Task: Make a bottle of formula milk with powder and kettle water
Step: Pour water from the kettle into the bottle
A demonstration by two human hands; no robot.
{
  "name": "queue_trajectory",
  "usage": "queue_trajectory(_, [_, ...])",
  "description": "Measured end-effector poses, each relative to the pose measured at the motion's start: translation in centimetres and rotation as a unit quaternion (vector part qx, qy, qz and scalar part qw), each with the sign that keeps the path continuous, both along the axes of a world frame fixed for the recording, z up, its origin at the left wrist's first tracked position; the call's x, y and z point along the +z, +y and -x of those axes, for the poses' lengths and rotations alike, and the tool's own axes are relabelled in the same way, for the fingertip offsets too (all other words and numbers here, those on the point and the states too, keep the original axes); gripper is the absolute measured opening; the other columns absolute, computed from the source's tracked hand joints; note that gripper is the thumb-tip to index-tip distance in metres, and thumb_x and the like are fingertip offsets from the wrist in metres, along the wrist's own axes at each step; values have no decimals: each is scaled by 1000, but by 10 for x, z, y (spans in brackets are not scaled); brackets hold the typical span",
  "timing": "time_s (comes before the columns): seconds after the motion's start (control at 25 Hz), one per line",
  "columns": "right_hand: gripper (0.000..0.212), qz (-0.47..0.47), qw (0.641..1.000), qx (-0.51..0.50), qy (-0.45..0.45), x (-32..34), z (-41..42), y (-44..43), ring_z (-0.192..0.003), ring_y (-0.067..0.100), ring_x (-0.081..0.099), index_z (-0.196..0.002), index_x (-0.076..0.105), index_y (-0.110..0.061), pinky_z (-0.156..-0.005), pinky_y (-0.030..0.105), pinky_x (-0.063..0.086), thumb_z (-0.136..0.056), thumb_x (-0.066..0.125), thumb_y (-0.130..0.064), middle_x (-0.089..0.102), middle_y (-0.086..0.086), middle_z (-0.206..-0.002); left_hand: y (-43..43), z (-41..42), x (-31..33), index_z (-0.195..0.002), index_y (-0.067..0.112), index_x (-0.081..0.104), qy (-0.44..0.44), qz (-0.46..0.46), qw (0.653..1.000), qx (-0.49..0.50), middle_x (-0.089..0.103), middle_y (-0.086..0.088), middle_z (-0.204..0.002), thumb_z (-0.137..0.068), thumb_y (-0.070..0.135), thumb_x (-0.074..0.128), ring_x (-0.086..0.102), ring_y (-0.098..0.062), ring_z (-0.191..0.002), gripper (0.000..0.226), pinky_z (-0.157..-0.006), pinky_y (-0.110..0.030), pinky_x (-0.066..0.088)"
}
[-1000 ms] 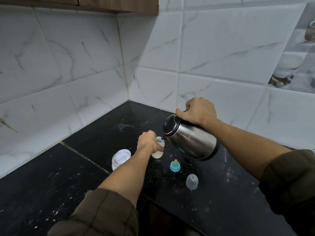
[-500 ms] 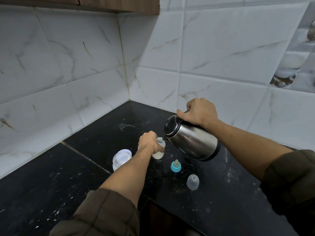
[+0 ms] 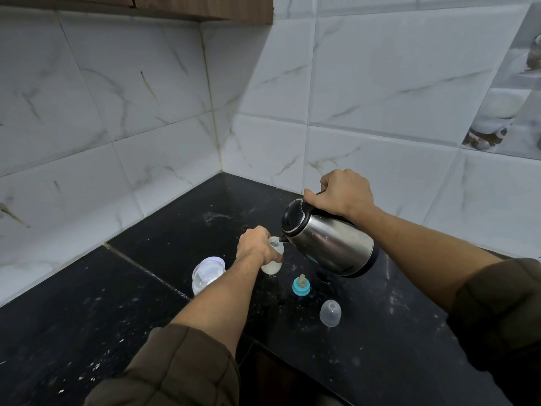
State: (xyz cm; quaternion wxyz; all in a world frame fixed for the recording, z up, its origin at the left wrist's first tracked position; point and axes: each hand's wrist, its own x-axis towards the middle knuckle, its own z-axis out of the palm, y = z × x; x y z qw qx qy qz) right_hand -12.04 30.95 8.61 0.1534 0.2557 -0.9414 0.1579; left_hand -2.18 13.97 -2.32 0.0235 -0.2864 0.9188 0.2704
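Note:
My left hand (image 3: 255,246) wraps around a small translucent baby bottle (image 3: 272,266) standing on the black counter (image 3: 380,347). My right hand (image 3: 342,193) grips the handle of a steel kettle (image 3: 328,240), tilted left with its spout right over the bottle's open mouth. A blue collar with its teat (image 3: 301,285) lies on the counter just right of the bottle. The clear bottle cap (image 3: 330,312) lies nearer to me. A clear powder container (image 3: 206,273) with white powder stands left of my forearm.
White marble tiles (image 3: 146,142) meet in a corner behind the counter. A wooden cabinet (image 3: 205,7) hangs overhead. The counter top is speckled with white powder and has a seam line (image 3: 140,266) on the left. Its front edge steps in near my left elbow.
The kettle and both hands have held almost the same pose; the kettle sits very slightly higher and farther right over the bottle.

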Motion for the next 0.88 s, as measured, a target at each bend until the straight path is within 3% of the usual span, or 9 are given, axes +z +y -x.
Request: queue_trajectory(0.88, [50,4,1000,0,6,-3,0,-1,-69,25,64,-68,69,-12,-60,29,41,-79,62,-61,68,2,-66,-4,-1,0,-113,18,73,6,-2,1000,4,74,-6,-108,-68,34,94,69,-23,-99,52,-90,-42,59])
